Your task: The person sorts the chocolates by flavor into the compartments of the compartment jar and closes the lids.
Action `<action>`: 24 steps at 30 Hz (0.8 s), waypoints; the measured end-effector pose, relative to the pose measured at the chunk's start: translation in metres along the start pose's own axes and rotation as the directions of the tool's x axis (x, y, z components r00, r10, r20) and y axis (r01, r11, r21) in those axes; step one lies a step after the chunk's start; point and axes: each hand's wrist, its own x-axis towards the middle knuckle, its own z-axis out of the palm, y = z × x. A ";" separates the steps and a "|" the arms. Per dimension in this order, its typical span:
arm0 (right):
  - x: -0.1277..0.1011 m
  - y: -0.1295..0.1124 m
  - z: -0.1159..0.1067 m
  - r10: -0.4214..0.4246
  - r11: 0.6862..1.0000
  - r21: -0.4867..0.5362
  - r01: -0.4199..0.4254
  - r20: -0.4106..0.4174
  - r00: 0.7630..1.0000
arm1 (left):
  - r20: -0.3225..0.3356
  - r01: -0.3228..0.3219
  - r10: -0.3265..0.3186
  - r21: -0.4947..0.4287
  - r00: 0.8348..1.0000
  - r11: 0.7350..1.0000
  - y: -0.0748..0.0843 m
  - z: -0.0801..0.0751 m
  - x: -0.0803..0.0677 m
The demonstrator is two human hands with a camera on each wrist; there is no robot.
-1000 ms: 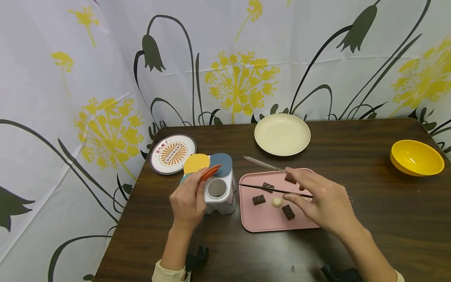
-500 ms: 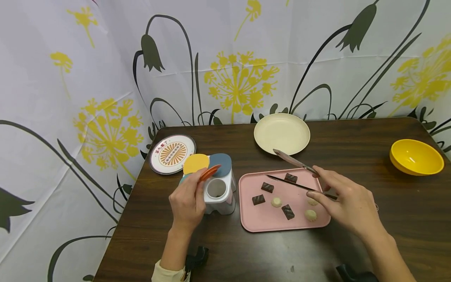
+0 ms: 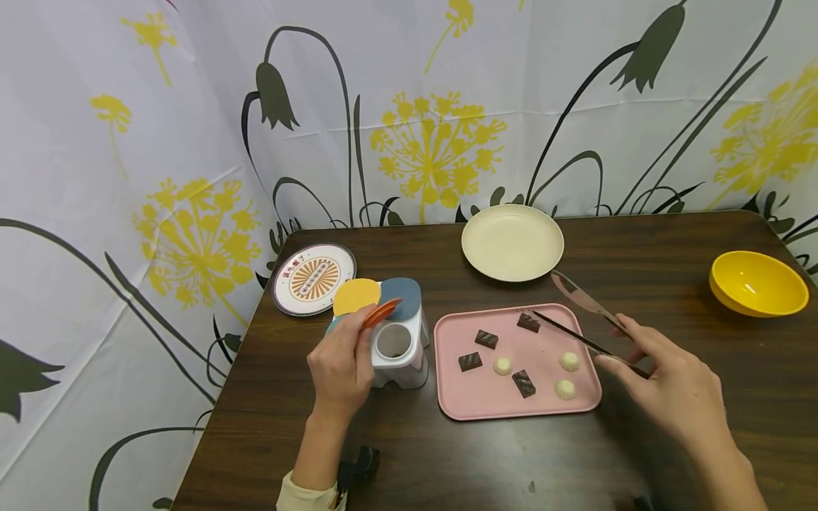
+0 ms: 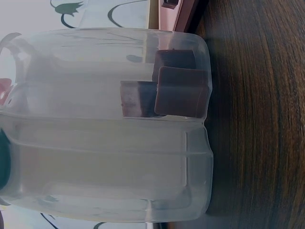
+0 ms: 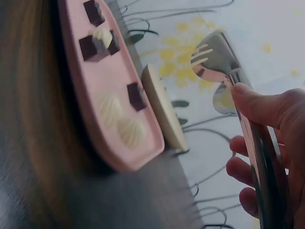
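Pinching open metal tongs (image 3: 584,319), right hand (image 3: 671,390) — left hand (image 3: 339,369) holds orange lid (image 3: 382,312).

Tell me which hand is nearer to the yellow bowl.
Right. The right hand, holding the tongs, is just right of the pink tray, below-left of the yellow bowl. The left hand grips the white container left of the tray, much farther away.

A dark wood-grain surface (image 3: 703,440) fills the lower part of the head view, its far corners rounded. Behind it and along the left hangs a white curtain (image 3: 96,85) — printed with yellow dandelion heads and dark bellflower stems — under soft, even light.
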 end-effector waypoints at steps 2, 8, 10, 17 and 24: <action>-0.004 0.005 -0.001 0.063 0.998 -0.004 -0.063 -0.002 0.998 | 0.001 0.000 0.000 0.002 1.000 1.000 0.000 0.000 0.000; -0.016 0.019 -0.002 0.279 0.959 -0.040 -0.280 -0.011 0.960 | 0.006 0.001 -0.001 0.001 1.000 1.000 0.000 0.000 0.000; -0.020 0.022 -0.002 0.359 0.932 -0.047 -0.359 -0.008 0.933 | 0.008 0.003 -0.003 0.001 1.000 1.000 0.000 0.000 0.000; -0.026 0.034 -0.006 0.595 0.800 -0.107 -0.590 0.015 0.804 | 0.011 0.010 -0.010 0.000 1.000 1.000 0.000 0.000 0.000; -0.030 0.044 -0.011 0.687 0.722 -0.134 -0.679 0.026 0.726 | 0.009 0.008 -0.008 -0.002 1.000 1.000 0.000 0.000 0.000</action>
